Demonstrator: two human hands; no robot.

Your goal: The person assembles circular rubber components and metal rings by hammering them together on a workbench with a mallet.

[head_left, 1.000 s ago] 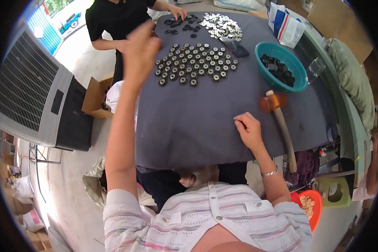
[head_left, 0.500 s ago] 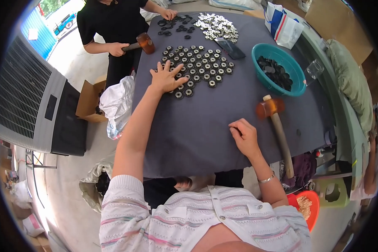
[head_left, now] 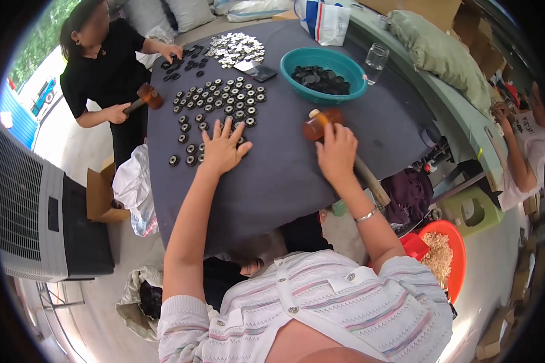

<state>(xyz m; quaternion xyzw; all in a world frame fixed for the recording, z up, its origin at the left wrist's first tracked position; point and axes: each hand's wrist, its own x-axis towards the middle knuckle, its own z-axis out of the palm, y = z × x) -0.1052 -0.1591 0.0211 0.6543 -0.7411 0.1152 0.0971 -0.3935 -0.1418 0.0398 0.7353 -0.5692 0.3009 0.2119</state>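
My left hand (head_left: 225, 150) lies with fingers spread over the near part of a group of small black wheels with metal centres (head_left: 231, 97). Some of the wheels are hidden beneath it. Curled over the handle of an orange-headed mallet (head_left: 321, 124), my right hand (head_left: 338, 156) is just below the head. The mallet lies on the grey-covered table (head_left: 272, 181), its wooden handle slanting toward the near right edge. My palm hides part of the grip.
A teal basin (head_left: 324, 97) of black discs stands behind the mallet, beside a glass jar (head_left: 376, 60). White-and-metal pieces (head_left: 236, 49) and a dark flat packet (head_left: 255, 71) lie farther back. Across the left corner, a co-worker (head_left: 112, 66) holds another mallet (head_left: 149, 95) and touches black rings.
My right hand has gone from the bare tabletop onto the mallet handle. My left hand stays spread on the wheels, some of which now sit farther apart. The view has shifted to the right.
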